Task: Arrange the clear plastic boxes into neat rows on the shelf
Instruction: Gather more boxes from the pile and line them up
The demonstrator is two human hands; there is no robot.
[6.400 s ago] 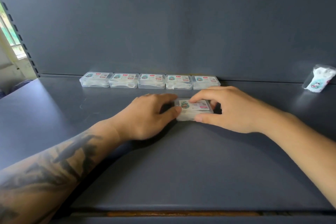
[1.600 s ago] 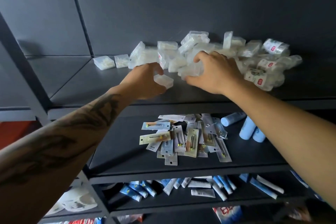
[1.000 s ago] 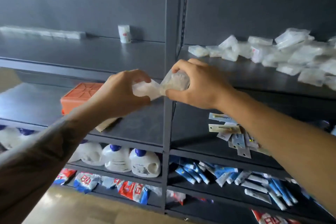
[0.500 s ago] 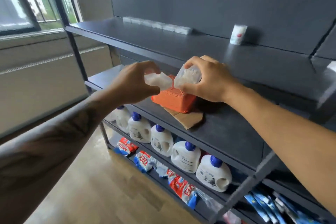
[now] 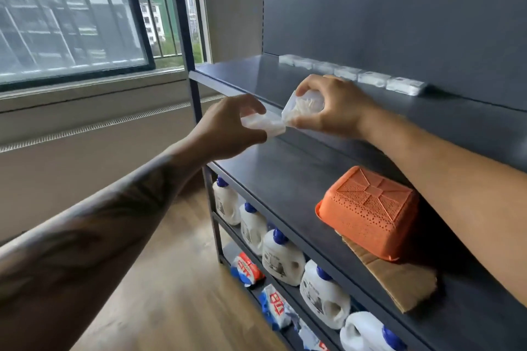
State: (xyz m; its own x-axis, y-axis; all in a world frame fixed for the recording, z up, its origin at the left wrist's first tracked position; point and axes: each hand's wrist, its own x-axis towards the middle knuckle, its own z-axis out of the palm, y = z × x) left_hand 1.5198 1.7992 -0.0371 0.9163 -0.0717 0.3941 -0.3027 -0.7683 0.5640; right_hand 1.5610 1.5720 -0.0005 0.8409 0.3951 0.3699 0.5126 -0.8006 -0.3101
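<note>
- Left forearm enters from lower left of frame, tattooed, running up toward centre.
- Left hand at centre, back toward the camera, fingers and thumb curled round a clear box.
- Right forearm enters from the right edge, angled up and leftward.
- Right hand just above and right of the left, fingers arched over a second clear box, thumb beneath.
- The two held boxes meet at one corner.
</note>
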